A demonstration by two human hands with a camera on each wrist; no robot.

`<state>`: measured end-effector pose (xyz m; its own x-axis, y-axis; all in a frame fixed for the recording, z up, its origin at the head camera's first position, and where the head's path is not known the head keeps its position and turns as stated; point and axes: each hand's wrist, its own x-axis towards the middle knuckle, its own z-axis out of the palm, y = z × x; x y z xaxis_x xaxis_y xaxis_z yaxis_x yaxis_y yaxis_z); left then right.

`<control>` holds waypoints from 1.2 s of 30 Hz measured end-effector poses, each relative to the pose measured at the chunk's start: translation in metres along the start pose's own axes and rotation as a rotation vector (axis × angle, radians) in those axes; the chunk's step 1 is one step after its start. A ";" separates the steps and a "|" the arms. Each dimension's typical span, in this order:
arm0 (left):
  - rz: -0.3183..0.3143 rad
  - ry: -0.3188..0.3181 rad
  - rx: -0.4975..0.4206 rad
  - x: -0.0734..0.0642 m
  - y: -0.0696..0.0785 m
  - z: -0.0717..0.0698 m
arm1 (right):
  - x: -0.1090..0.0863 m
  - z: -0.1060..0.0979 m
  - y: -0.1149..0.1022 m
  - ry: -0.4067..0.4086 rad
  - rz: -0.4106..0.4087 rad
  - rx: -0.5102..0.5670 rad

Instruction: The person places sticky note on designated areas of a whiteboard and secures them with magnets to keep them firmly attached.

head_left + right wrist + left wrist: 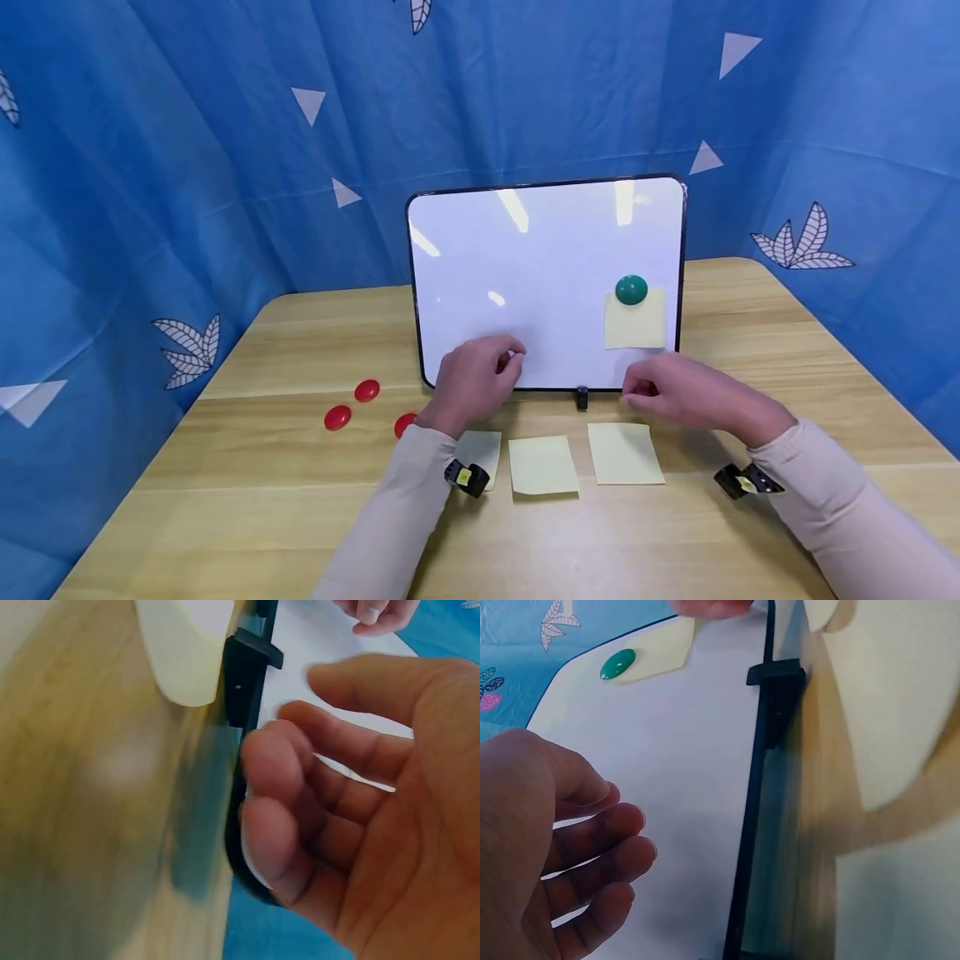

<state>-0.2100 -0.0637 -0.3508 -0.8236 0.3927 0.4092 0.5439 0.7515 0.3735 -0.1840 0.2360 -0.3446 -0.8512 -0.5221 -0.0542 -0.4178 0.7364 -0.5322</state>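
"White and black-rimmed, a rectangular board (543,271) stands on the pale wooden counter (262,500), apparently braced by a small black foot (582,399)."

"What keeps the square, pale yellow paper note (637,325) on it?"

"A domed green magnet (632,290) overlapping its top edge, presumably pinning it."

"And the hands?"

"Left hand (474,382) before the board, right hand (686,392) near its lower right corner; both hands' fingers curve loosely, grasping nothing visible. Three more yellow notes (543,465) lie in a row in front, probably for easy reach, with three round red magnets (337,417) to the left."
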 end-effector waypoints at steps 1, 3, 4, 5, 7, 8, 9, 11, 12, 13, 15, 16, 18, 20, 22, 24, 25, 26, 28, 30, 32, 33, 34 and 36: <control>0.000 -0.001 0.002 -0.001 -0.001 0.000 | 0.000 0.001 0.001 -0.021 0.005 0.000; -0.003 -0.001 0.012 -0.002 -0.005 -0.001 | -0.001 0.002 0.003 -0.064 0.019 0.004; -0.003 0.000 0.015 -0.003 -0.006 -0.001 | 0.000 0.003 0.004 -0.081 0.023 0.003; -0.003 0.003 0.018 -0.004 -0.008 -0.002 | 0.000 0.004 0.004 -0.092 0.024 -0.005; -0.002 0.007 0.022 -0.005 -0.011 -0.004 | 0.000 0.006 0.004 -0.112 0.036 -0.012; -0.003 0.010 0.024 -0.006 -0.012 -0.005 | 0.000 0.007 0.004 -0.119 0.042 -0.012; -0.002 0.014 0.026 -0.007 -0.014 -0.006 | 0.000 0.007 0.004 -0.125 0.051 -0.013; -0.007 0.019 0.032 -0.010 -0.017 -0.008 | 0.000 0.008 0.003 -0.134 0.053 -0.020; -0.013 0.021 0.037 -0.012 -0.019 -0.009 | -0.001 0.009 0.003 -0.138 0.054 -0.020; -0.021 0.023 0.042 -0.014 -0.021 -0.011 | -0.001 0.009 0.002 -0.143 0.054 -0.020; -0.044 0.026 0.046 -0.018 -0.026 -0.013 | -0.002 0.010 0.001 -0.151 0.053 -0.020; -0.058 0.026 0.046 -0.021 -0.028 -0.014 | -0.002 0.010 0.001 -0.153 0.049 -0.022; -0.087 0.024 0.049 -0.025 -0.033 -0.017 | -0.002 0.011 0.001 -0.160 0.052 -0.020; -0.112 0.023 0.049 -0.030 -0.037 -0.020 | -0.002 0.012 0.001 -0.162 0.053 -0.021; -0.129 0.021 0.052 -0.034 -0.041 -0.022 | -0.002 0.012 0.000 -0.165 0.050 -0.025; -0.138 0.019 0.051 -0.038 -0.046 -0.025 | -0.002 0.012 0.000 -0.168 0.048 -0.031; -0.141 0.020 0.050 -0.039 -0.048 -0.026 | -0.001 0.012 0.000 -0.170 0.051 -0.034; -0.144 0.021 0.049 -0.041 -0.050 -0.027 | -0.001 0.012 0.000 -0.170 0.055 -0.039; -0.151 0.026 0.048 -0.044 -0.055 -0.029 | 0.000 0.013 0.000 -0.171 0.060 -0.050; -0.160 0.037 0.050 -0.047 -0.059 -0.032 | 0.000 0.013 0.001 -0.173 0.065 -0.058; -0.171 0.049 0.045 -0.049 -0.062 -0.036 | 0.001 0.014 0.002 -0.175 0.068 -0.064; -0.178 0.051 0.043 -0.049 -0.064 -0.038 | 0.001 0.014 0.002 -0.175 0.067 -0.068; -0.186 0.052 0.037 -0.050 -0.064 -0.041 | 0.001 0.014 0.002 -0.177 0.064 -0.070; -0.203 0.049 0.030 -0.051 -0.067 -0.044 | 0.000 0.013 0.002 -0.177 0.059 -0.074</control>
<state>-0.1969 -0.1576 -0.3600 -0.9068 0.2058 0.3678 0.3615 0.8284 0.4278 -0.1811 0.2317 -0.3568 -0.8086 -0.5396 -0.2345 -0.3962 0.7941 -0.4609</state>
